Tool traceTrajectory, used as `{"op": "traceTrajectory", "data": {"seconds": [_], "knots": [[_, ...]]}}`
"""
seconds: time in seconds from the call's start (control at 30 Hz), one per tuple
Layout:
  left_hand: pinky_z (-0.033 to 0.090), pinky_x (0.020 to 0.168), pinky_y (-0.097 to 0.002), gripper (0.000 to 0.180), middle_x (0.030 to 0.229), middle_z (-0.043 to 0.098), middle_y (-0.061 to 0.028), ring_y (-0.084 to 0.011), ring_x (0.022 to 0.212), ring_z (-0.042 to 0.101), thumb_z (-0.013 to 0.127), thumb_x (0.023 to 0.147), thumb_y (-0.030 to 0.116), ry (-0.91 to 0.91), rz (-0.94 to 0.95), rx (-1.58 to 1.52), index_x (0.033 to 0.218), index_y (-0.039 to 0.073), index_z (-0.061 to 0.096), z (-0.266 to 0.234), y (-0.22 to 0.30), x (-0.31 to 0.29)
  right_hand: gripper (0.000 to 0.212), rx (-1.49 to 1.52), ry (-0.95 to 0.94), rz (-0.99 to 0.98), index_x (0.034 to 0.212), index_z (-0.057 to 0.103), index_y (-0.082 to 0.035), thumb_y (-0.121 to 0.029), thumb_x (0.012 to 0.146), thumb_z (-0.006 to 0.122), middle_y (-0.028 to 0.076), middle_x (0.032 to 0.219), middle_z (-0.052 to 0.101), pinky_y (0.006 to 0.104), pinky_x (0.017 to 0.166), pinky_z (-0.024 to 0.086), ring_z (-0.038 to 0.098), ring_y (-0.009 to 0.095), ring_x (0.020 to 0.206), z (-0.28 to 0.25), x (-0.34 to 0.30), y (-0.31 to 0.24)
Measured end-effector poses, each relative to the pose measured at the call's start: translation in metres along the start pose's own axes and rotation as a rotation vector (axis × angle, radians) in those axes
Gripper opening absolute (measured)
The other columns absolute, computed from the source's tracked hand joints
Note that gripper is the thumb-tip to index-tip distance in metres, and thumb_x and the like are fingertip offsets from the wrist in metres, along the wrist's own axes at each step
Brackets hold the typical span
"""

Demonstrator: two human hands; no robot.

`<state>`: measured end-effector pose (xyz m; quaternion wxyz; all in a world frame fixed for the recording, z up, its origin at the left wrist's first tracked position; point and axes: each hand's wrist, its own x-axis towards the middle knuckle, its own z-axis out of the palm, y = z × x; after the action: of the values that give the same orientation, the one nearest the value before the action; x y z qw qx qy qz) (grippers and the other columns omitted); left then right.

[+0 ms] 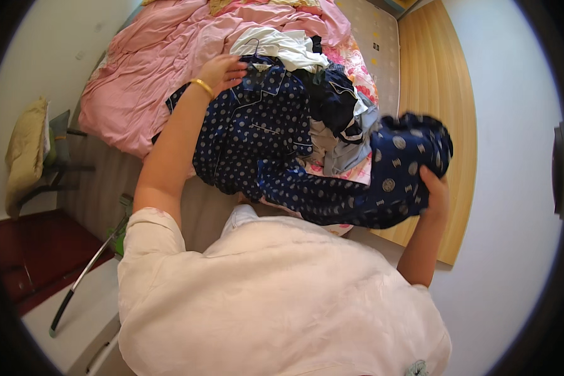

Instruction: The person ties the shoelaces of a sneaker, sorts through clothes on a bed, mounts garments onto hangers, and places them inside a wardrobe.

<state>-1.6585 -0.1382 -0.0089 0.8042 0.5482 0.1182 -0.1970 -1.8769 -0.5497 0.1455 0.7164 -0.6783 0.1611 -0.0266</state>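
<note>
Dotted blue pajamas point(250, 135), likely soft and light.
Right fingers point(428, 179) hold bunched cloth point(402, 172); left fingers point(234, 66) look loose. Maybe grab the collar point(274, 81).

The left arm point(174, 150) is outstretched, left hand point(224, 74) loosely spread, and the right hand point(436, 191) grips.

The view looks from the person's head, downward and forward, with a wide fisheye picture. The person's torso point(282, 294) is nearest, filling the lower middle. The hands point(224, 74) are farther, and the bed point(138, 94) extends away toward the upper edge.
</note>
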Motion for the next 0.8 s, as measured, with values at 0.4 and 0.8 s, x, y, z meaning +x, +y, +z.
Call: {"op": "traceTrajectory", "data": {"seconds": [0.4, 0.8], "knots": [[0.046, 0.081, -0.0311, 0.029, 0.097, 0.063, -0.0121, -0.0223, 0.088, 0.061, 0.058, 0.075, 0.014, 0.399, 0.263, 0.776, 0.102, 0.003, 0.059, -0.095, -0.152, 0.255, 0.046, -0.166, 0.437, -0.13, 0.121, 0.043, 0.008, -0.019, 0.084, 0.052, 0.017, 0.115, 0.053, 0.0372, 0.092, 0.042, 0.055, 0.026, 0.102, -0.059, -0.095, -0.026], [0.032, 0.094, -0.048, 0.028, 0.104, 0.061, -0.0105, -0.0259, 0.103, 0.055, 0.057, 0.08, 0.029, 0.159, 0.025, 1.686, 0.103, 0.015, 0.062, -0.045, -0.105, 0.271, 0.069, -0.299, 0.521, -0.161, 0.119, 0.046, 0.001, -0.021, 0.063, 0.079, 0.012, 0.111, 0.056, 0.0401, 0.088, 0.045, 0.057, 0.026, 0.097, -0.039, -0.135, -0.056]]}}
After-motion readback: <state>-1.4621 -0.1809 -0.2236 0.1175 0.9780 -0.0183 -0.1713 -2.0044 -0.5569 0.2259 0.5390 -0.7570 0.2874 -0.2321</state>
